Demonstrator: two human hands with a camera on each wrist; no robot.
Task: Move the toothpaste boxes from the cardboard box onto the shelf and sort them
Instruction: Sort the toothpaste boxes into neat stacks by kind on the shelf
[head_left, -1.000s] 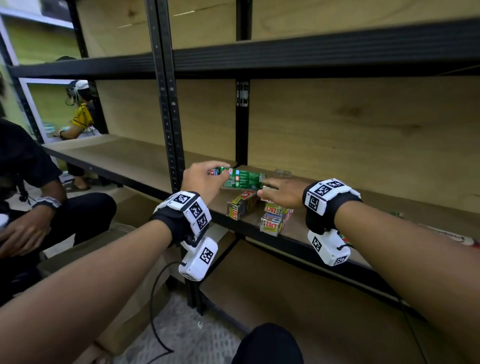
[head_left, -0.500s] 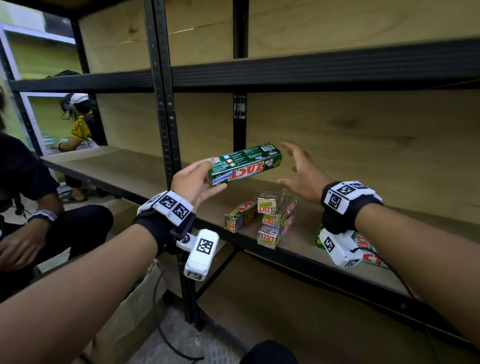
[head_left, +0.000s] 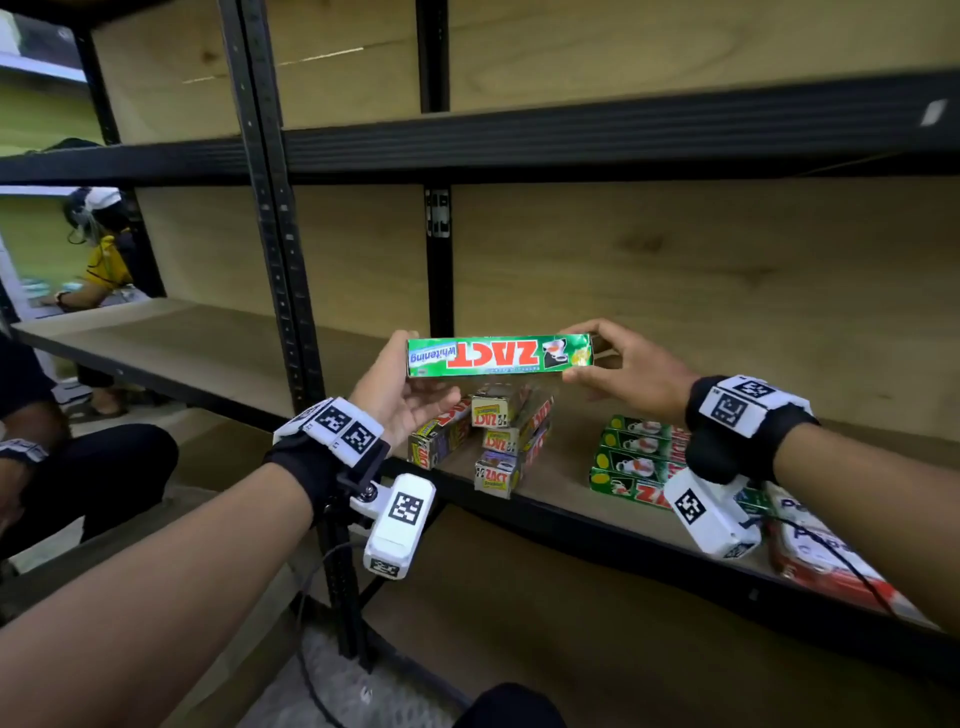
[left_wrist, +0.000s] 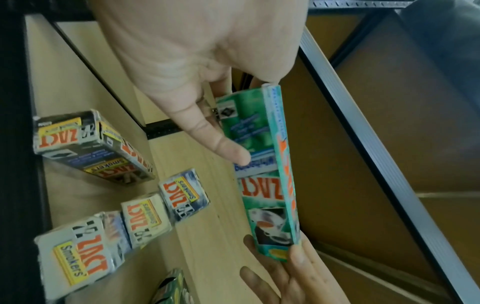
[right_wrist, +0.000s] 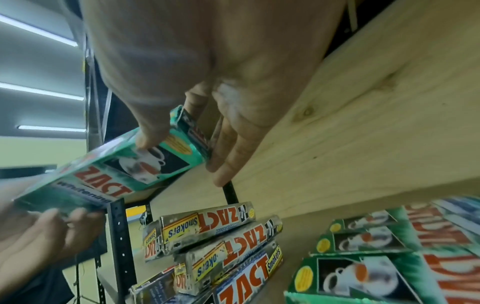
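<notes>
A green ZACT whitening toothpaste box hangs level above the shelf board, upside down to me. My left hand grips its left end, thumb on the face. My right hand pinches its right end between thumb and fingers. Below on the board lies a stack of grey ZACT Smokers boxes, with one more beside it. A stack of green ZACT boxes lies to their right. The cardboard box is out of view.
Red and white Pepsodent boxes lie at the shelf's right, partly behind my right wrist camera. A black steel upright stands left of the stacks, under an upper shelf beam. One person sits at left, another farther back.
My left hand lifted the green box off the shelf and turned it level. My right hand, open half a second ago, has taken hold of its right end.
</notes>
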